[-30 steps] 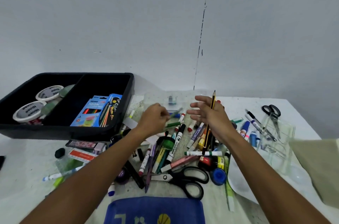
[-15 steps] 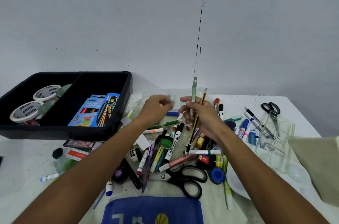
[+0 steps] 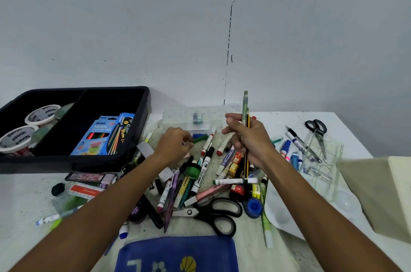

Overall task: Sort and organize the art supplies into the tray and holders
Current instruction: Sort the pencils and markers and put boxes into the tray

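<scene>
My right hand (image 3: 250, 138) grips two upright sticks above the pile: a pale green pencil (image 3: 245, 102) and a yellow-and-black pencil (image 3: 246, 160). My left hand (image 3: 174, 147) reaches into the back of the pile and pinches a dark green pencil (image 3: 200, 138) that lies on the table. A heap of markers and pens (image 3: 204, 169) covers the table between my arms. The black two-part tray (image 3: 73, 158) sits at the left with tape rolls (image 3: 15, 139) and pencil boxes (image 3: 104, 136) in it. A clear holder (image 3: 322, 160) stands at the right.
Black scissors (image 3: 213, 214) lie in front of the pile, and smaller scissors (image 3: 317, 129) rest in the clear holder. A clear box (image 3: 195, 119) stands at the back by the wall. A blue pouch (image 3: 175, 254) lies at the near edge, a beige box (image 3: 382, 191) at the right.
My right hand took in the pale green pencil beside the yellow-and-black one and now holds both upright. My left hand let go of that pencil and dropped onto the dark green one.
</scene>
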{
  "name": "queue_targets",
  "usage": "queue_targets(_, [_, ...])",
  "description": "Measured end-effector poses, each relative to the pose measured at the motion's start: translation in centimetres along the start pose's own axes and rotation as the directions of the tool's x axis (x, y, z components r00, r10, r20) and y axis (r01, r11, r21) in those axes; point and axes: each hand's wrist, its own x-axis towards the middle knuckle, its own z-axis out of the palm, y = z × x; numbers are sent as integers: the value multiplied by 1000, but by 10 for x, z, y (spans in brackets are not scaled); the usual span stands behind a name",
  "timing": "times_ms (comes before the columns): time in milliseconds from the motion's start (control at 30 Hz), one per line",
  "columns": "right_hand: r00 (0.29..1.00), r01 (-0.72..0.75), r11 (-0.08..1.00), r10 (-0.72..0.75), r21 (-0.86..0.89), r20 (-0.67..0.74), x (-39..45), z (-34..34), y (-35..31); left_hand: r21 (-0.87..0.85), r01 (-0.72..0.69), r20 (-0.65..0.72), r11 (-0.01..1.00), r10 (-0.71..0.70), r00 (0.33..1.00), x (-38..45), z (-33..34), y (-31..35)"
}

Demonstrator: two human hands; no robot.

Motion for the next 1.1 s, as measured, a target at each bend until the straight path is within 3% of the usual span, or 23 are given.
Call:
queue_targets(167, [1000,26,992,-25,121,-16,0,15,3,-370,-56,-209,927,-24,978,-10,-23,28])
queue_targets(267, [1000,-10,988,6,154,29,1,29,9,-487,-98,-172,868,15,985,-22,-35,45])
queue_targets(400, [993,3,985,-23,173,118,-8,47,16,-518,-164,-117,839,120,986,-41,-39,52])
queue_targets(533, [983,-27,985,-5,170,186,-13,56,20,-460,-161,-104,873,127,986,-55,-42,42])
queue_targets(633, [978,-33,981,-7,189,207,-14,57,19,-274,-174,-42,946,169,985,-70,-49,18])
queue_targets(700, [980,-26,979,-14,201,197,-13,53,17,-93,-229,116,969,239,964,-84,-53,-1])
queue_targets(800, [980,-44,978,2,205,198,-13,46,17,121,-353,395,928,281,875,-109,-57,-13])
queue_targets(867, [980,-57,980,18,193,197,-14,44,19,207,-410,486,888,270,831,-118,-55,-11])
queue_targets(1100, [974,-68,981,26,182,225,-24,40,23,287,-469,498,835,288,818,-130,-45,3])
